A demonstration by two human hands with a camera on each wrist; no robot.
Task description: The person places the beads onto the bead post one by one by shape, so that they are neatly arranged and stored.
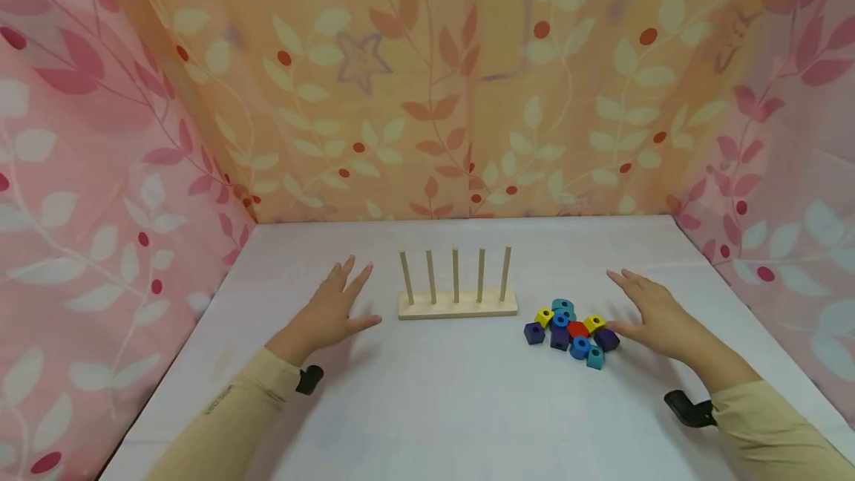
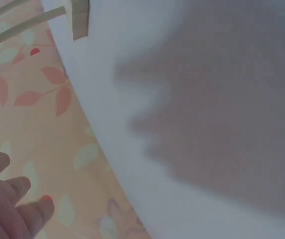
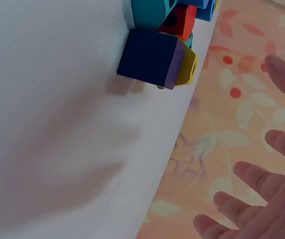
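Two beige sleeves reach in from the bottom edge of the head view, each with a small black clip at the wrist. Above the white desk (image 1: 427,407) the left hand (image 1: 332,312) has its fingers straight and spread, palm down, holding nothing; whether it hovers or rests on the desk cannot be told, though it casts a shadow on the surface in the left wrist view. It sits just to the left of a pale wooden peg rack (image 1: 457,306), a flat base with five upright pegs in a row, all bare.

To the right of the rack lies a cluster of coloured blocks (image 1: 571,331), each with a hole through it: purple, yellow, teal, blue and one red, packed close and touching one another. The right hand (image 1: 657,315) is also flat and spread, gripping nothing, just beside the cluster's right edge, its thumb close to a purple block (image 1: 606,338); contact cannot be judged. In the right wrist view the same purple block (image 3: 152,59) stands against a yellow one, with the fingers (image 3: 242,199) apart from it.

Floral fabric in pink and orange walls the desk on three sides.
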